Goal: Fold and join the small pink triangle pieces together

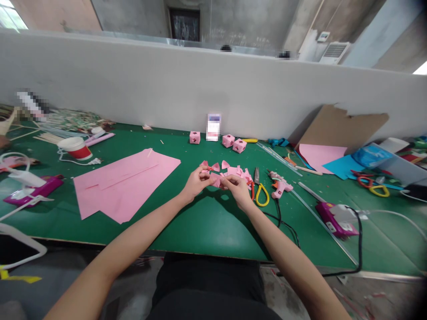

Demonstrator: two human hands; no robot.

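1. The left hand (196, 183) has its fingers nearly closed, and it pinches one side of a small pink piece (216, 180).
2. The right hand (237, 189) is also nearly closed, and it pinches the other side.
3. This piece is above the green table (213, 231), between the two hands.
4. Pink scraps (237, 171) lie just beyond the hands.
5. The scissors (262, 195) and a pink glue gun (282, 186) lie to the right.
6. Large pink sheets (126, 186) lie to the left.
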